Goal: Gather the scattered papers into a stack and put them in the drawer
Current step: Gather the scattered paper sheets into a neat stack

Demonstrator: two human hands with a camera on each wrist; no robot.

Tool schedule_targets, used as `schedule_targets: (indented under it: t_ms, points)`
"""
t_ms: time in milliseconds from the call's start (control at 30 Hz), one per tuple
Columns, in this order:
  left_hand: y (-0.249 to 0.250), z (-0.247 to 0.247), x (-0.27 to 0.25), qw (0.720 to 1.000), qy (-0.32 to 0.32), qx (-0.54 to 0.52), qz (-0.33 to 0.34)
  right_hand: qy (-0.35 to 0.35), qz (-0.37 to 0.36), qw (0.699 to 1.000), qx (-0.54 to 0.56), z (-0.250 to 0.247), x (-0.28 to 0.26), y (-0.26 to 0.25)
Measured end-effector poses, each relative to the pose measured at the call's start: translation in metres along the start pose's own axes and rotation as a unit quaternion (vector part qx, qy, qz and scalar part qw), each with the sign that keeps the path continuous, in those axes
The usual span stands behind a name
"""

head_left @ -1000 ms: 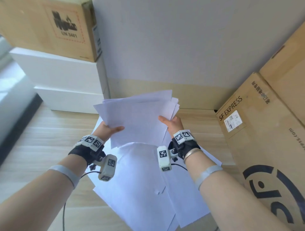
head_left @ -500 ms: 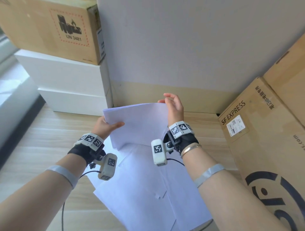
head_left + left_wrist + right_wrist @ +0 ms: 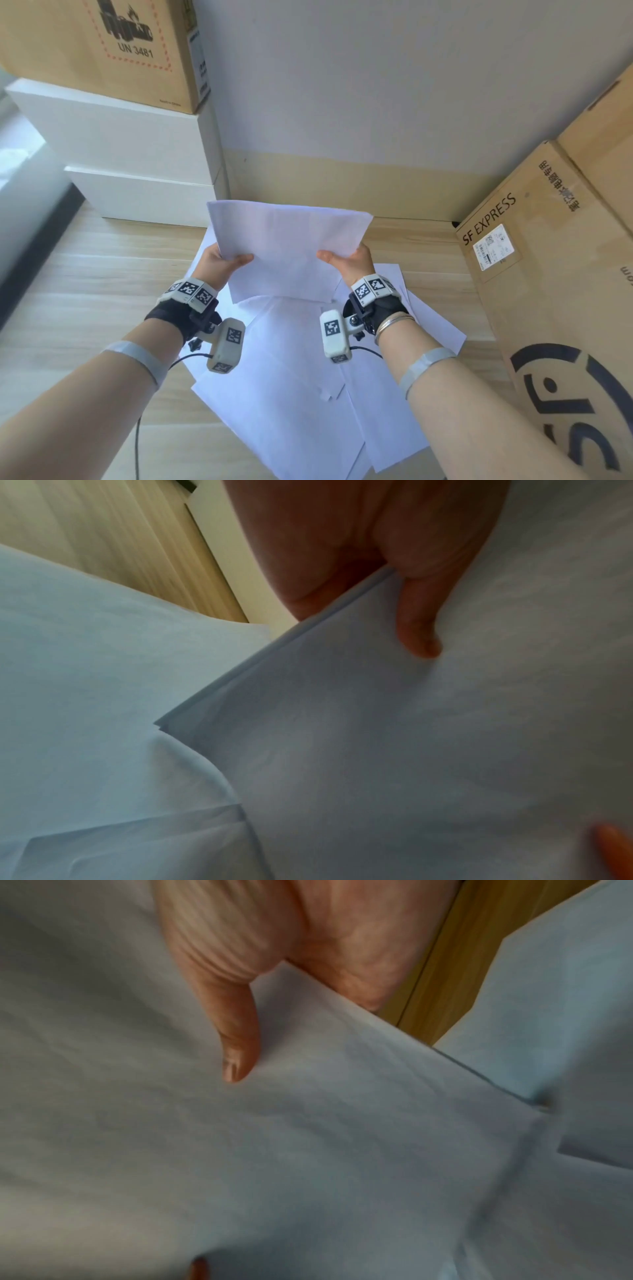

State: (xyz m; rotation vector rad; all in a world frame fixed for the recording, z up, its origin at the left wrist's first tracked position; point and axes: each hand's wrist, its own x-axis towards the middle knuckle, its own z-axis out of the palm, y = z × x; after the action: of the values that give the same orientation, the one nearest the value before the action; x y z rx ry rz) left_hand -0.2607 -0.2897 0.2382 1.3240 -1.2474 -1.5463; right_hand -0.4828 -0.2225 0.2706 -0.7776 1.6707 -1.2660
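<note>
I hold a squared-up stack of white papers [image 3: 287, 246] above the wooden desk. My left hand [image 3: 222, 262] pinches its left edge, thumb on top; the left wrist view shows that thumb on the stack [image 3: 394, 737] with the sheet edges aligned. My right hand [image 3: 346, 260] pinches the right edge, thumb on top of the stack [image 3: 308, 1137] in the right wrist view. Several loose white sheets [image 3: 291, 394] lie overlapping on the desk beneath my wrists. No drawer is in view.
Two white boxes [image 3: 137, 164] stand at the back left with a cardboard box [image 3: 102, 51] on top. A large SF EXPRESS carton [image 3: 548, 274] leans at the right. A grey wall [image 3: 376, 85] closes the back. Bare wooden desk [image 3: 85, 274] lies to the left.
The fanned-out sheets are now an even stack. My right hand went from the top edge back down to the right edge, and the stack tilted flatter.
</note>
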Motion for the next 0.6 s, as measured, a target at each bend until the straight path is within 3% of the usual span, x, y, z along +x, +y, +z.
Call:
schedule_targets:
  t_ms: [133,233,367,600]
  points:
    - [-0.003,-0.005,-0.006,0.999,-0.042,-0.025,-0.005,-0.022,-0.004,1.000,-0.001,-0.006,0.001,0.003]
    - [-0.017,-0.008,-0.011,0.996,-0.074,-0.036,-0.042,-0.027,0.060,0.997,-0.046,-0.006,-0.001,0.023]
    - [-0.035,-0.004,-0.010,0.996,-0.042,0.018,-0.072,-0.042,0.141,0.979,-0.141,0.007,-0.003,0.053]
    - [-0.033,0.006,-0.003,0.991,0.031,0.110,-0.062,0.001,0.105,0.989,-0.105,0.017,-0.002,0.049]
